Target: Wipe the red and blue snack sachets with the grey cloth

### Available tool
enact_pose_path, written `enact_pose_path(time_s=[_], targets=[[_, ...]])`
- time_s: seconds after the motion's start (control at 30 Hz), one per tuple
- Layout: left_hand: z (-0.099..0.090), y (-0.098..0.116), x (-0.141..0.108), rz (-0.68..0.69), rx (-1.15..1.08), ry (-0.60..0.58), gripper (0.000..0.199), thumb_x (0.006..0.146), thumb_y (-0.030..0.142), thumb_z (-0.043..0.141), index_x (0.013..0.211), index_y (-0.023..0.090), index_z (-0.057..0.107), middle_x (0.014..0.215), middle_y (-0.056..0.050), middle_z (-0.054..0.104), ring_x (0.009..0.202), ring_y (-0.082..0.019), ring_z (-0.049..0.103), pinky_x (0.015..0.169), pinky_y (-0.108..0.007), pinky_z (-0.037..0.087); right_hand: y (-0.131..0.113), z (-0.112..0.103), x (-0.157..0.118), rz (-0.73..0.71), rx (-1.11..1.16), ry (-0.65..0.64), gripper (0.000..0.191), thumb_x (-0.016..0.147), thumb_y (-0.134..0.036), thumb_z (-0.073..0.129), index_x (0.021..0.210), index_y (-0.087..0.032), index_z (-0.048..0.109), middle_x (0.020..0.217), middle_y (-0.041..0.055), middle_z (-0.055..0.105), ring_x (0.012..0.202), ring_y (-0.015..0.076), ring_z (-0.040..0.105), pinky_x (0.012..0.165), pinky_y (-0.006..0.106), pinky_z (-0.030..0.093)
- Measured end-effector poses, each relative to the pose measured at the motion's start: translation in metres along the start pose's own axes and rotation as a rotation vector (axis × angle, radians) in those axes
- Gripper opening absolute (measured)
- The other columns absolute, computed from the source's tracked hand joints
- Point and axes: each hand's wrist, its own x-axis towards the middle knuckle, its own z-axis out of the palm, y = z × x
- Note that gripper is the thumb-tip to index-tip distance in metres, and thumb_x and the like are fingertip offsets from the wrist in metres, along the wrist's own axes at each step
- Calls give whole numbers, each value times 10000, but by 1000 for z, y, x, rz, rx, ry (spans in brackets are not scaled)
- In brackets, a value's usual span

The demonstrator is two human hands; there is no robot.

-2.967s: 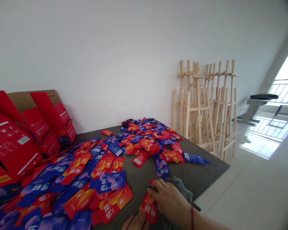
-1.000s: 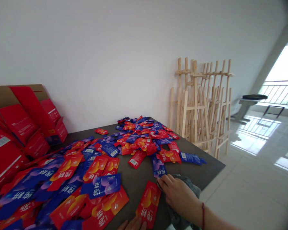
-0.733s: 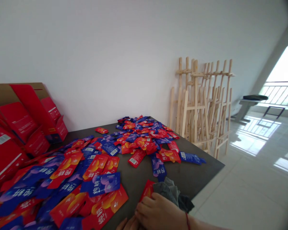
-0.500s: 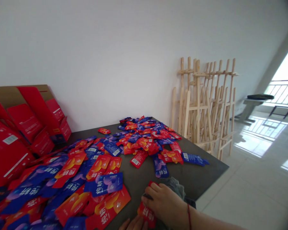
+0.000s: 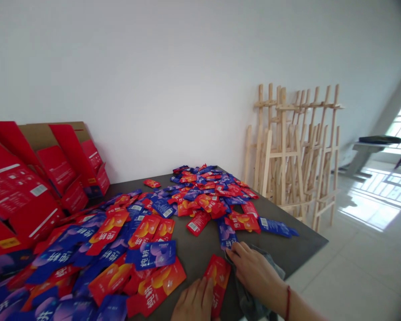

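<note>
Flat on the dark tabletop near its front lies a red packet (image 5: 220, 272) with an orange print. My left hand (image 5: 194, 301) rests on its lower left part, fingers stretched out. To the right, my right hand (image 5: 255, 269) has its fingers closed on a grey-green cloth (image 5: 245, 296), which spreads out beneath the palm. Its fingertips are at the lower end of a blue packet (image 5: 226, 232); whether they touch it I cannot tell. Left of my left hand, another red packet (image 5: 162, 287) lies partly under a blue one (image 5: 157, 255).
A heap of red and blue packets (image 5: 203, 185) covers the table's far end, and more spread across the left. Open red cartons (image 5: 23, 196) stand at the left. Wooden easels (image 5: 284, 156) lean beyond the table's right edge, by the white wall.
My right hand has moved off the red packet, up and to the right with the cloth. More of the red packet shows, and my left hand has come further onto it. The view has shifted slightly.
</note>
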Motion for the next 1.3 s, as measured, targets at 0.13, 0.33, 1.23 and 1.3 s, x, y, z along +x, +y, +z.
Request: enact_pose_path(time_s=[0.13,0.33,1.23,1.3], targets=[[-9,-3,12,-104,-161,-126,380,796,141,485,1169,161,557,970,-76,722,851,-184,686,735,-226,526,-3,-6,-9,-19,105,43,519,743,-62,511,1250,-172,525,1071,66,573,957,213,527,821,331,462],[-42,-8,34,-611,-610,-444,395,918,135,263,1266,170,447,896,-66,723,825,-151,700,686,-201,489,-11,-18,-12,-82,173,173,611,757,-40,485,1330,-242,425,1180,44,538,1030,187,504,852,302,431],[-35,-17,32,-737,-820,-408,213,897,179,284,1014,207,459,745,3,660,783,-145,669,713,-218,469,-76,25,7,-276,7,292,246,839,-325,583,1019,-158,565,935,31,609,755,182,539,496,327,367],[-37,-16,34,-710,-792,-445,245,888,129,267,1026,207,453,792,-11,680,804,-131,673,724,-204,461,-74,29,7,-225,-6,264,286,824,-311,594,1057,-149,563,946,38,611,787,194,548,511,329,382]])
